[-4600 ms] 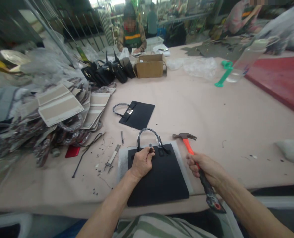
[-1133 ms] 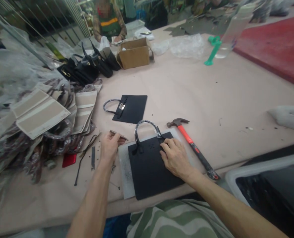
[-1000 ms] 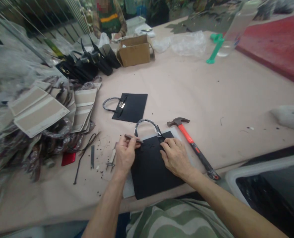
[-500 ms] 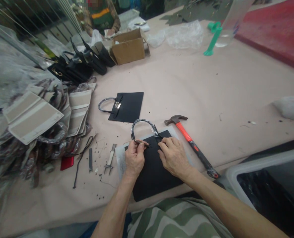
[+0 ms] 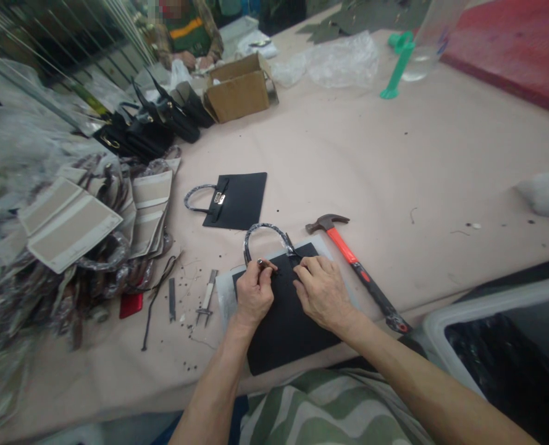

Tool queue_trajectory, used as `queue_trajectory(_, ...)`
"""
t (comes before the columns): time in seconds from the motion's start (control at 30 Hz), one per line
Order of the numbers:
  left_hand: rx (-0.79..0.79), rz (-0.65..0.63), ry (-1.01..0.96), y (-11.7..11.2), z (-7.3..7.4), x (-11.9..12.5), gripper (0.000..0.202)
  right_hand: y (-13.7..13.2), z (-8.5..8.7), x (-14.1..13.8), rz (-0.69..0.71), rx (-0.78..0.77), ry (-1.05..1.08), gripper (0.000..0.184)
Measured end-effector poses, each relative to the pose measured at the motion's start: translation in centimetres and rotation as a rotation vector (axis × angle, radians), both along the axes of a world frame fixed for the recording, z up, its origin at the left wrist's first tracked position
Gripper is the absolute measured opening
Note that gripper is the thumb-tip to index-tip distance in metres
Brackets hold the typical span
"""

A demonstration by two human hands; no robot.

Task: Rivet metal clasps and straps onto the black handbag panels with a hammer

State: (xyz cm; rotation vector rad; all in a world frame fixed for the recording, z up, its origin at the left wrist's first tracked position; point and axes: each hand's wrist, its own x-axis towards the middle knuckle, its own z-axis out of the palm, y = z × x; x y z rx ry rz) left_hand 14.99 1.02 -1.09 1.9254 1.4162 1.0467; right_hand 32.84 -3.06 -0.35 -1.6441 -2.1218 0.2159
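A black bag panel (image 5: 278,337) lies on a pale sheet (image 5: 226,300) in front of me, its arched handle (image 5: 265,227) wrapped in clear film. My left hand (image 5: 254,290) pinches a short metal rod-like tool (image 5: 261,264) over the panel's upper left, near one handle end. The tool's lower tip is hard to make out. With bent fingers, my right hand (image 5: 323,287) grips the panel near the other handle end; a black strap runs under its fingertips. A claw hammer (image 5: 348,253) with an orange and black handle rests just right of the panel.
Another black panel with handle (image 5: 241,201) lies ahead. Left are calipers (image 5: 206,300), a dark flat strip (image 5: 171,300) and a heap of film-wrapped pieces (image 5: 70,232). Farther back stand black handbags (image 5: 149,127), a cardboard box (image 5: 239,93) and a person (image 5: 188,37). A bin (image 5: 459,321) is at right.
My left hand has shifted slightly right and tilted the metal tool so that its round end faces me. The right hand stays on the panel.
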Motion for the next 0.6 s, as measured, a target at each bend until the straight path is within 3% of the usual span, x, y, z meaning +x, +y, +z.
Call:
queue_trajectory(0.2,0.083,-0.032,0.042,0.1,-0.4,-0.1,0.014,-0.1,0.0,1.2,-0.064,0.061,0.181,0.013)
queue_trajectory(0.33,0.133,-0.04,0.106,-0.1,-0.9,0.0,0.012,0.2,0.3,5.6,-0.323,0.09,0.063,0.021)
queue_trajectory(0.47,0.083,-0.03,0.046,0.0,-0.5,0.2,0.011,1.0,0.2,10.2,-0.434,-0.317,-0.072,0.029)
queue_trajectory(0.53,0.032,-0.022,0.005,0.1,-0.3,0.4,0.011,1.3,0.1,11.1,-0.426,-0.51,-0.04,0.025)
queue_trajectory(0.6,-0.004,-0.011,-0.021,0.1,-0.3,0.5,0.012,1.4,0.1,10.9,-0.412,-0.597,-0.021,0.021)
